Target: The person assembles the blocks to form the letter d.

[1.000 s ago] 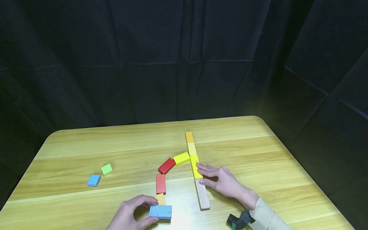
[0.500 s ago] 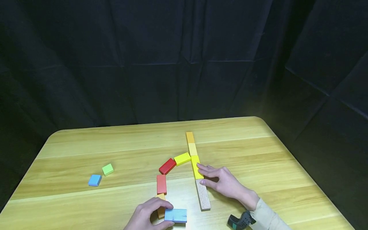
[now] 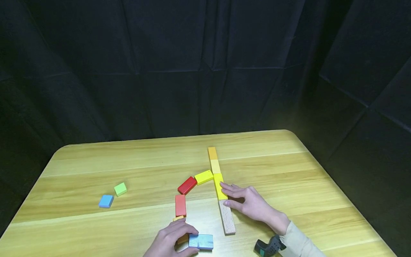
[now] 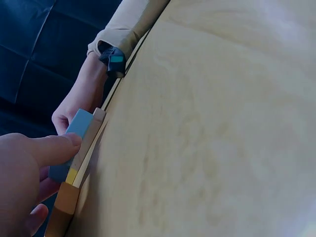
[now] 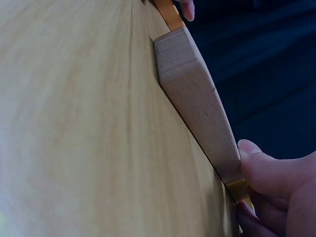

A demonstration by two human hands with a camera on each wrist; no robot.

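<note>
My left hand [image 3: 170, 240] pinches a blue rectangular block [image 3: 201, 242] by its left end, thumb on the near side and fingers on the far side. Under that hand, an orange block [image 3: 183, 239] is partly hidden. On the right, my right hand [image 3: 252, 204] touches a row of blocks. Its fingertips lie on a long yellow block [image 3: 217, 181], and its thumb is against the upper end of a plain wooden block [image 3: 227, 221]. The left wrist view has the blue block [image 4: 80, 122] between thumb and fingers, overlapping the wooden block [image 4: 89, 140].
The row continues away with a pale block [image 3: 215, 166] and an orange one [image 3: 212, 153]. A short yellow block [image 3: 203, 177], a dark red block [image 3: 187, 185] and a lighter red block [image 3: 180, 205] curve leftward. Small green [image 3: 120, 189] and blue [image 3: 106, 201] blocks lie far left.
My left hand has carried the blue block to the right, past the orange block, toward the wooden block's near end. The right hand keeps its place on the row.
</note>
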